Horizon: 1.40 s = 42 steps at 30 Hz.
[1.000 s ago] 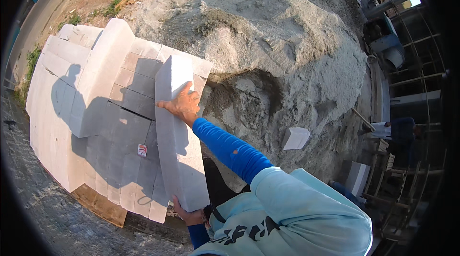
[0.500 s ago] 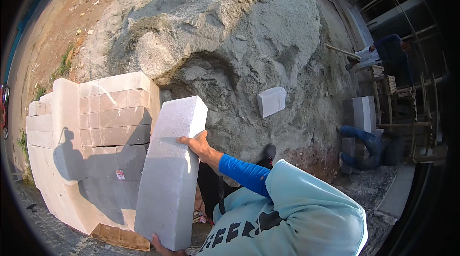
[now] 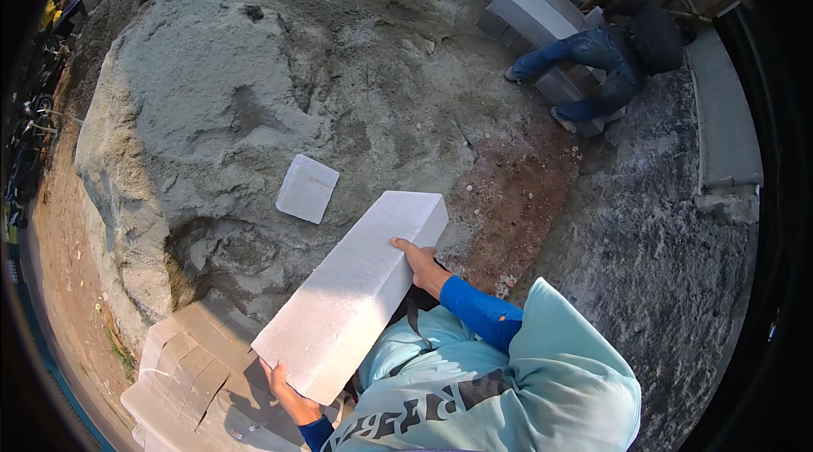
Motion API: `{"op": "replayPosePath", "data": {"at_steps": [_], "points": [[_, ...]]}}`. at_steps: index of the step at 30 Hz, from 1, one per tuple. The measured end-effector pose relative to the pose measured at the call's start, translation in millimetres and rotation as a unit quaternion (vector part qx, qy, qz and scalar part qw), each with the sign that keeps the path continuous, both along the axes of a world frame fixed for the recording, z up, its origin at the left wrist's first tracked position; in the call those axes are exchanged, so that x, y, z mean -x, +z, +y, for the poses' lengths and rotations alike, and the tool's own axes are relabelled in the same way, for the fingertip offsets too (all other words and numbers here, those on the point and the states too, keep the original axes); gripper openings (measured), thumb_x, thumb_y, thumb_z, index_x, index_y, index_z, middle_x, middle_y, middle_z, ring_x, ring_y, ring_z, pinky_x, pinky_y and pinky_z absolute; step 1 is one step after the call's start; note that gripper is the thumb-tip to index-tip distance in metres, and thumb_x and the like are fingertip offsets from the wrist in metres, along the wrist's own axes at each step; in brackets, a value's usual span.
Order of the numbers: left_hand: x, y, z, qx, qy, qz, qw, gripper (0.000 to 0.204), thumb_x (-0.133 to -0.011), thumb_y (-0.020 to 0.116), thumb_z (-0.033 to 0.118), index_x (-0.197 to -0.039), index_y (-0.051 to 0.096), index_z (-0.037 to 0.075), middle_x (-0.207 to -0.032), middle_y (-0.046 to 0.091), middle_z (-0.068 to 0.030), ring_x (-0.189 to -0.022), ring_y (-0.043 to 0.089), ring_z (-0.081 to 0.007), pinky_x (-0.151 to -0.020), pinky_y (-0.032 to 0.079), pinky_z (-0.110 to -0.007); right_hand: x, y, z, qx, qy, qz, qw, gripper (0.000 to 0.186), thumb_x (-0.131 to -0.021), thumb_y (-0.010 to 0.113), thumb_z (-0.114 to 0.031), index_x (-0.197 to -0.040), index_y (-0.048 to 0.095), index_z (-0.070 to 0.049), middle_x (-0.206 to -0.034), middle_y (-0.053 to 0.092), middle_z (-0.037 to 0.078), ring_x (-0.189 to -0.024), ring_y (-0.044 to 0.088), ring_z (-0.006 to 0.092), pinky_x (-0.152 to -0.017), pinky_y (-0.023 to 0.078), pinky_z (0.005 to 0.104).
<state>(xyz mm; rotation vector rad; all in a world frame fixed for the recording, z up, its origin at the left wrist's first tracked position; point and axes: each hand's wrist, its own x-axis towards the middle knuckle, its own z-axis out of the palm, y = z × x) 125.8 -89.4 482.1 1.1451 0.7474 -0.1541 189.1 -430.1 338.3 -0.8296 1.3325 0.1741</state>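
Observation:
A long white concrete block (image 3: pixel 347 274) is held in front of my body, slanting from lower left to upper right. My left hand (image 3: pixel 288 393) grips its near left end, with the thumb on the edge and the other fingers partly hidden below. On the far right end my right hand (image 3: pixel 421 264) is closed around the side, thumb on top and fingers underneath out of sight. At the lower left is a stack of similar blocks (image 3: pixel 182 367), apart from the held one. A smaller white block piece (image 3: pixel 307 189) lies on the sand just beyond.
A big grey sand heap (image 3: pixel 203 105) rises ahead and to the left. At the upper right a person in jeans (image 3: pixel 605 54) bends beside another block stack (image 3: pixel 533 8). Reddish rubble (image 3: pixel 517 206) and rough dark paving (image 3: pixel 644 257) lie to my right. Motorcycles stand far left.
I have turned to the right, carrying the block away from the stack, which now sits at the lower left. My left hand shows more clearly. The bending person appears nearer.

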Motion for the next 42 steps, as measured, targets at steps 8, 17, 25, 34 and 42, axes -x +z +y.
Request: {"op": "replayPosePath", "data": {"at_steps": [8, 17, 25, 34, 42], "points": [[-113.1, 47.5, -191.1, 0.006, -0.206, -0.061, 0.977, 0.081, -0.086, 0.057, 0.010, -0.160, 0.026, -0.001, -0.146, 0.050, -0.0209, -0.126, 0.056, -0.0327, -0.105, 0.046, -0.041, 68.2, 67.2, -197.9, 0.071, -0.211, -0.135, 0.965, 0.102, -0.079, 0.084, -0.028, -0.152, 0.021, 0.005, -0.143, 0.047, 0.026, -0.129, 0.053, 0.0369, -0.107, 0.046, 0.0537], [-146.5, 87.0, -296.5, 0.004, -0.424, -0.165, 0.890, 0.080, -0.084, 0.061, 0.008, -0.157, 0.032, -0.006, -0.135, 0.060, -0.0185, -0.116, 0.060, -0.0231, -0.102, 0.045, -0.032, 184.0, 138.6, -227.7, 0.153, -0.373, -0.218, 0.889, 0.084, -0.078, 0.081, -0.034, -0.149, 0.042, -0.014, -0.146, 0.050, 0.014, -0.136, 0.045, 0.0355, -0.110, 0.035, 0.0620], [-128.7, 60.3, -429.8, 0.028, -0.453, -0.092, 0.886, 0.078, -0.084, 0.063, -0.003, -0.155, 0.032, -0.010, -0.138, 0.058, -0.0187, -0.118, 0.061, -0.0235, -0.104, 0.047, -0.032, 249.6, 63.2, -301.5, 0.111, -0.457, -0.157, 0.869, 0.076, -0.079, 0.078, -0.040, -0.145, 0.047, -0.017, -0.147, 0.051, 0.013, -0.134, 0.046, 0.0427, -0.100, 0.030, 0.0772], [-128.5, 21.4, -607.6, -0.025, -0.477, -0.004, 0.878, 0.078, -0.083, 0.065, -0.002, -0.155, 0.036, -0.005, -0.136, 0.061, -0.0164, -0.111, 0.064, -0.0224, -0.096, 0.051, -0.032, 258.7, -10.2, -430.6, -0.025, -0.516, -0.060, 0.854, 0.075, -0.080, 0.079, -0.039, -0.145, 0.048, -0.021, -0.146, 0.051, 0.011, -0.133, 0.045, 0.0395, -0.097, 0.033, 0.0750], [-154.6, 26.3, -710.3, -0.059, -0.480, -0.013, 0.875, 0.078, -0.083, 0.066, 0.000, -0.155, 0.037, -0.007, -0.137, 0.060, -0.0171, -0.113, 0.063, -0.0220, -0.098, 0.049, -0.031, 214.8, 33.5, -530.1, -0.040, -0.514, -0.049, 0.855, 0.076, -0.080, 0.079, -0.041, -0.145, 0.046, -0.019, -0.143, 0.051, 0.010, -0.131, 0.047, 0.0370, -0.099, 0.034, 0.0705]]}}
